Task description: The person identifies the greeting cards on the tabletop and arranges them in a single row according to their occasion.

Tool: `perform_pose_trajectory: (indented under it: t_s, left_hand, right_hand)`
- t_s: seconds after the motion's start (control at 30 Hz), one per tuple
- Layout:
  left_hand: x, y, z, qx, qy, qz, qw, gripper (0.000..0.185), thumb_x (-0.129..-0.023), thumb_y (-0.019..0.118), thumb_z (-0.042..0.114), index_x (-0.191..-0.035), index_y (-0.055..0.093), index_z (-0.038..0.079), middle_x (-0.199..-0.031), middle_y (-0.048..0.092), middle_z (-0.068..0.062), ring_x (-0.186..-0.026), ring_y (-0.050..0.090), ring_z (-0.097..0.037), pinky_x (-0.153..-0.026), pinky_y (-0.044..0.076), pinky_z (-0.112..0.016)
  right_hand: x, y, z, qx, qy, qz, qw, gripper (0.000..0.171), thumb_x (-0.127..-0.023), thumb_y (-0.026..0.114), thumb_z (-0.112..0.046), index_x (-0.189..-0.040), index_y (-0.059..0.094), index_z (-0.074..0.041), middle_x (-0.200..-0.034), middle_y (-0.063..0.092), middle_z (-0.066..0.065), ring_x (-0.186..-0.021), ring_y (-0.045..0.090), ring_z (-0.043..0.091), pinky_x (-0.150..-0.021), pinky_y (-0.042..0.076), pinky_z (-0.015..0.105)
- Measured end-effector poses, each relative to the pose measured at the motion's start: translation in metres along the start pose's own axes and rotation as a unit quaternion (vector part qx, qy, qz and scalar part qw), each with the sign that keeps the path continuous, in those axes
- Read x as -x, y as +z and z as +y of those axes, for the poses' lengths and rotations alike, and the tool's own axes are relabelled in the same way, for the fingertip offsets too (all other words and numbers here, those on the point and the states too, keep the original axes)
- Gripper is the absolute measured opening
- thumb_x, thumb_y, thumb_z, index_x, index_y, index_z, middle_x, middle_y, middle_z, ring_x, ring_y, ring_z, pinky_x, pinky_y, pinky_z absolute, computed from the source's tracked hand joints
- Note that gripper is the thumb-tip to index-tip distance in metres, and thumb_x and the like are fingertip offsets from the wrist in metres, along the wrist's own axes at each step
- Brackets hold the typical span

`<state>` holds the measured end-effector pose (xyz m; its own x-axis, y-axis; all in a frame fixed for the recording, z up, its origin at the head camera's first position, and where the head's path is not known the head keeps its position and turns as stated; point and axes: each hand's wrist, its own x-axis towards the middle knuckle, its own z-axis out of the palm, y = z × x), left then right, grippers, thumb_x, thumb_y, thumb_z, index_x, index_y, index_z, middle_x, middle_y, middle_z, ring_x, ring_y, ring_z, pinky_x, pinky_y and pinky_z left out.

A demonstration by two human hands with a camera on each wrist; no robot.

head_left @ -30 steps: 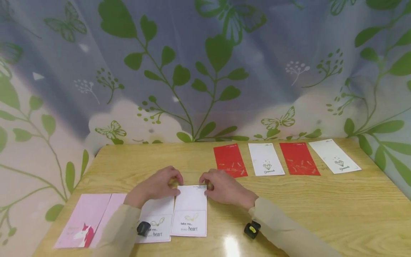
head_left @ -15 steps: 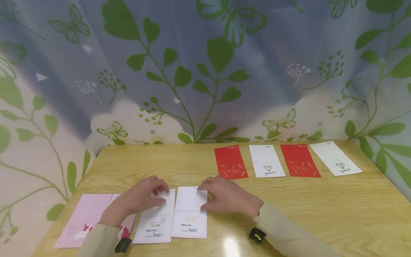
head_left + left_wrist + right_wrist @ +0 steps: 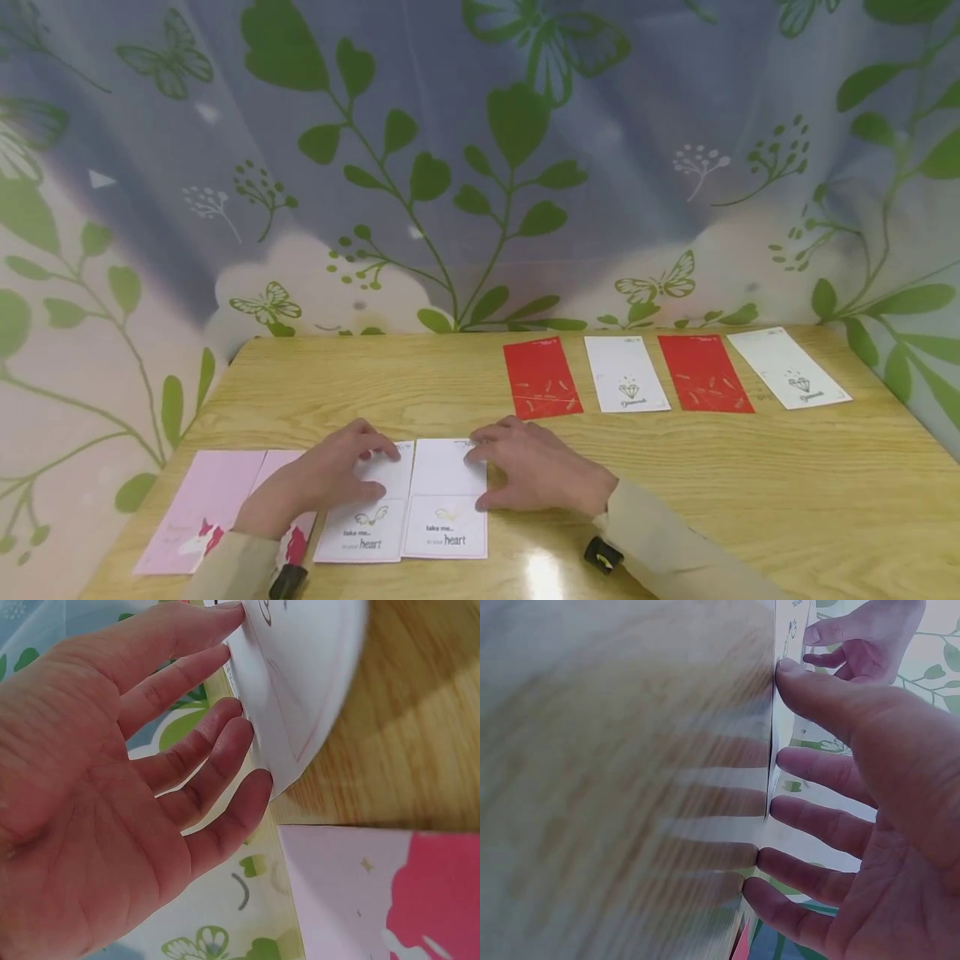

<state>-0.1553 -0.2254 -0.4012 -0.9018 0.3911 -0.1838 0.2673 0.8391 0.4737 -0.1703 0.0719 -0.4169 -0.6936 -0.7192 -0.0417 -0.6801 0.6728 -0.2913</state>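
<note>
With relaxed fingers of the left hand (image 3: 322,479) and right hand (image 3: 536,471) merely resting, nothing grasped, on the two white rectangular paper cards (image 3: 405,504) near the front edge of the wooden table (image 3: 750,500), their alignment could be lost if either were dragged sideways.

Two white "heart" cards (image 3: 408,508) flat, side by side, touching, table's near edge.

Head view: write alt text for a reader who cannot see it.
Two hands rest on two white cards lying side by side near the front of a wooden table: the left hand on the left card, the right hand on the right card. Pink cards lie to the left; red and white cards line the far right edge.
</note>
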Motion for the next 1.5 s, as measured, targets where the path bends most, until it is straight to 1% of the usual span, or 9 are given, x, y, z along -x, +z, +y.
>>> perform_pose_trajectory:
  t_s: [0.2, 0.6, 0.97, 1.03, 1.13, 1.23, 1.3, 1.4, 1.5]
  left_hand:
    - [0.000, 0.001, -0.002, -0.005, 0.016, 0.001, 0.9999, 0.034, -0.083, 0.083, 0.018, -0.113, 0.071, 0.028, -0.115, 0.057, 0.000, -0.098, 0.054, -0.016, -0.089, 0.050, -0.042]
    - [-0.001, 0.000, -0.002, -0.017, 0.024, 0.002, 0.9996, 0.033, -0.083, 0.082, 0.018, -0.113, 0.071, 0.028, -0.114, 0.058, -0.001, -0.100, 0.054, -0.018, -0.089, 0.049, -0.043]
    - [0.000, 0.000, -0.001, -0.013, 0.022, 0.005, 0.9996, 0.031, -0.086, 0.079, 0.019, -0.115, 0.071, 0.026, -0.116, 0.058, -0.001, -0.100, 0.054, -0.018, -0.089, 0.049, -0.041]
    - [0.000, 0.000, -0.002, -0.012, 0.029, 0.014, 0.9994, 0.031, -0.088, 0.078, 0.019, -0.117, 0.071, 0.023, -0.116, 0.059, -0.001, -0.101, 0.055, -0.018, -0.087, 0.049, -0.040]
    - [0.000, 0.000, -0.001, -0.011, 0.042, 0.041, 0.9982, 0.038, -0.091, 0.075, 0.019, -0.128, 0.068, 0.017, -0.122, 0.061, -0.003, -0.111, 0.061, -0.025, -0.093, 0.052, -0.045]
    - [-0.001, 0.001, 0.000, -0.023, 0.056, 0.087, 0.9944, 0.047, -0.093, 0.074, 0.020, -0.138, 0.062, 0.014, -0.136, 0.061, -0.010, -0.124, 0.061, -0.035, -0.102, 0.051, -0.056]
    - [-0.003, 0.001, 0.001, -0.050, 0.063, 0.124, 0.9890, 0.052, -0.093, 0.074, 0.024, -0.142, 0.060, 0.014, -0.145, 0.057, -0.014, -0.129, 0.059, -0.040, -0.103, 0.048, -0.062]
    - [-0.005, 0.001, 0.002, -0.100, 0.050, 0.164, 0.9801, 0.059, -0.092, 0.074, 0.037, -0.146, 0.057, 0.018, -0.156, 0.049, -0.016, -0.134, 0.056, -0.043, -0.103, 0.044, -0.069]
    - [-0.007, 0.001, 0.002, -0.137, 0.027, 0.176, 0.9744, 0.067, -0.091, 0.070, 0.050, -0.150, 0.053, 0.022, -0.163, 0.040, -0.015, -0.141, 0.049, -0.042, -0.105, 0.039, -0.072]
  right_hand:
    - [0.000, 0.000, -0.001, -0.010, 0.003, -0.001, 1.000, 0.050, -0.086, 0.080, -0.043, -0.130, 0.070, -0.022, -0.148, 0.059, 0.004, -0.134, 0.053, 0.031, -0.107, 0.048, 0.057]
    - [0.002, 0.000, -0.002, -0.022, 0.006, 0.001, 1.000, 0.053, -0.085, 0.081, -0.043, -0.131, 0.069, -0.020, -0.148, 0.059, 0.004, -0.134, 0.053, 0.031, -0.106, 0.047, 0.060]
    - [0.002, -0.001, 0.000, -0.039, 0.002, 0.005, 0.999, 0.053, -0.086, 0.081, -0.042, -0.131, 0.069, -0.017, -0.148, 0.058, 0.007, -0.135, 0.054, 0.031, -0.108, 0.047, 0.055]
    - [0.002, -0.003, 0.000, -0.054, 0.001, 0.008, 0.999, 0.053, -0.087, 0.081, -0.040, -0.132, 0.068, -0.016, -0.148, 0.058, 0.008, -0.135, 0.055, 0.030, -0.110, 0.047, 0.052]
    - [0.003, -0.005, 0.003, -0.071, 0.004, 0.015, 0.997, 0.052, -0.089, 0.079, -0.038, -0.134, 0.066, -0.015, -0.149, 0.057, 0.008, -0.136, 0.055, 0.028, -0.113, 0.047, 0.047]
    - [0.006, -0.006, 0.007, -0.066, 0.005, 0.030, 0.997, 0.049, -0.092, 0.075, -0.038, -0.135, 0.065, -0.016, -0.150, 0.057, 0.007, -0.137, 0.055, 0.027, -0.112, 0.048, 0.047]
    - [0.007, -0.006, 0.011, -0.044, 0.003, 0.044, 0.998, 0.049, -0.094, 0.072, -0.038, -0.137, 0.064, -0.017, -0.150, 0.056, 0.008, -0.139, 0.054, 0.029, -0.112, 0.047, 0.051]
    - [0.009, -0.006, 0.017, -0.009, 0.003, 0.067, 0.998, 0.054, -0.095, 0.068, -0.041, -0.143, 0.059, -0.018, -0.156, 0.051, 0.010, -0.144, 0.048, 0.036, -0.114, 0.043, 0.058]
    - [0.010, -0.008, 0.022, 0.022, 0.015, 0.085, 0.996, 0.064, -0.096, 0.066, -0.047, -0.152, 0.049, -0.020, -0.163, 0.039, 0.013, -0.150, 0.038, 0.042, -0.116, 0.037, 0.064]
